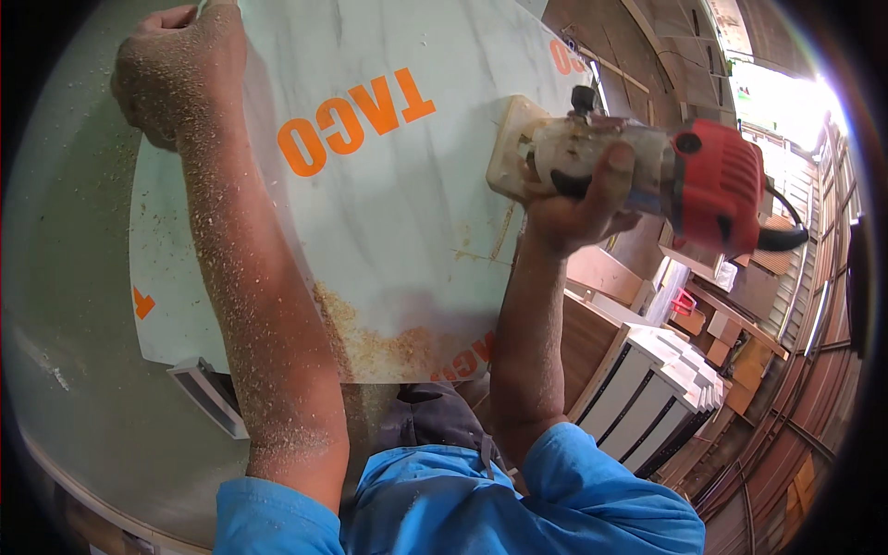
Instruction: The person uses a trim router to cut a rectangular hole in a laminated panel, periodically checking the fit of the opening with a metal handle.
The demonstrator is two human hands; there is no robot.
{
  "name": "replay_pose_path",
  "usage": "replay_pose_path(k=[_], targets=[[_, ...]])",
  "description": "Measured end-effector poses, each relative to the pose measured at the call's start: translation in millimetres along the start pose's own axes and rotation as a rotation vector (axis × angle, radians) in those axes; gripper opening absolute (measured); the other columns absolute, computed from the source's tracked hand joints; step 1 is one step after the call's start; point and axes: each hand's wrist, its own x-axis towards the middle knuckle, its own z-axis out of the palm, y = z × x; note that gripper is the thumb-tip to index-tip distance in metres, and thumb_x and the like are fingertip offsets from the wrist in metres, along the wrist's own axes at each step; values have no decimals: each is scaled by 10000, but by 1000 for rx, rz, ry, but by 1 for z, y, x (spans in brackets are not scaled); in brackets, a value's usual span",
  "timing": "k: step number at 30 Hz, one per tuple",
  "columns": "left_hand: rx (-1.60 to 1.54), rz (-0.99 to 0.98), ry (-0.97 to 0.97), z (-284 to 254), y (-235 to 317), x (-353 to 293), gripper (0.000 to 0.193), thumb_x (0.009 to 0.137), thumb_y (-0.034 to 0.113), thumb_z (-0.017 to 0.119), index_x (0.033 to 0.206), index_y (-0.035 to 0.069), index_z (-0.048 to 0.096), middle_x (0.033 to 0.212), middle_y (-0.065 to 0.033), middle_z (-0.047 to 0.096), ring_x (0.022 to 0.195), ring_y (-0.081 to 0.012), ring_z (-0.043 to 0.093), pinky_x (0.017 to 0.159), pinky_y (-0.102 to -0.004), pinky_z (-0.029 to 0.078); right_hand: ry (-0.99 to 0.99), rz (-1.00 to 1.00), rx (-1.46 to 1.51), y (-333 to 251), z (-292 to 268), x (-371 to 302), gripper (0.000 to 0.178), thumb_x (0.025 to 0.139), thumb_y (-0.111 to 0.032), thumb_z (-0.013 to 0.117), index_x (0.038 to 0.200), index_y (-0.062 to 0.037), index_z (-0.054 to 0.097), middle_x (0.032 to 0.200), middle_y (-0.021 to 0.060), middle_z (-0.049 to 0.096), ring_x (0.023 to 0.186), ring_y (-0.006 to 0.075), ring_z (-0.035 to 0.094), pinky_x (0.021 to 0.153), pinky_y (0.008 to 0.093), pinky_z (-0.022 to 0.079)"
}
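Note:
My right hand (592, 199) is wrapped round the pale body of a trim router (721, 185) with a red motor housing and a black cord. The router lies tilted on its side, its pale square base (513, 148) at the right part of a white marble-patterned panel (388, 222) with orange printing. At the far left, my left hand (180, 79) is closed beside the panel's left edge. The frame's top cuts off its fingertips, so what they hold is hidden. Sawdust coats my left forearm, and shavings (388, 351) lie along the panel's near edge.
Beneath is a grey-green surface (74, 231). A grey angular piece (208, 398) lies by my left forearm. To the right stand stacked white panels with dark edges (638, 393), wooden offcuts (740, 342) and a red plastic item (684, 302). Bright daylight enters at the upper right.

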Motion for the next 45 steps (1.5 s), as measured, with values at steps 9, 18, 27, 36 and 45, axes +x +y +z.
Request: replay_pose_path(k=[9, 18, 27, 36, 45], targets=[[-34, -19, 74, 2, 14, -20, 321, 787, 449, 804, 913, 154, 786, 961, -75, 755, 958, -249, 712, 827, -419, 574, -17, -22, 78, -9, 0, 13, 372, 808, -147, 802, 1066, 51, 623, 934, 95, 674, 787, 174, 663, 757, 316, 543], [-308, 127, 120, -26, 5, -13, 407, 894, 452, 690, 1023, 67, 704, 1101, -115, 647, 1105, -311, 592, 968, -457, 475, 27, 340, 196, -92, -83, 90, 354, 880, -213, 754, 1123, 23, 654, 949, 75, 698, 781, 153, 677, 698, 332, 562], [59, 213, 77, -214, -81, -171, 481, 806, 366, 839, 1110, 34, 668, 1157, -160, 602, 1172, -345, 525, 997, -478, 446, 23, 871, 410, -71, -290, 80, 279, 949, -373, 670, 1012, -103, 638, 823, 23, 621, 648, 145, 592, 522, 325, 493], [382, -91, -119, -233, -149, -235, 530, 782, 342, 853, 1138, 7, 648, 1079, -164, 622, 994, -324, 621, 882, -465, 509, 133, 1222, 374, 62, -341, 82, 281, 895, -373, 718, 945, -106, 645, 859, 53, 688, 701, 235, 679, 661, 393, 603], [77, 51, -353, -168, 14, -272, 426, 790, 184, 864, 1085, 13, 610, 933, -48, 650, 851, -128, 621, 762, -315, 506, 208, 1356, 308, 109, -346, 144, 327, 890, -375, 726, 983, -76, 631, 849, 68, 689, 705, 237, 694, 669, 407, 613]])
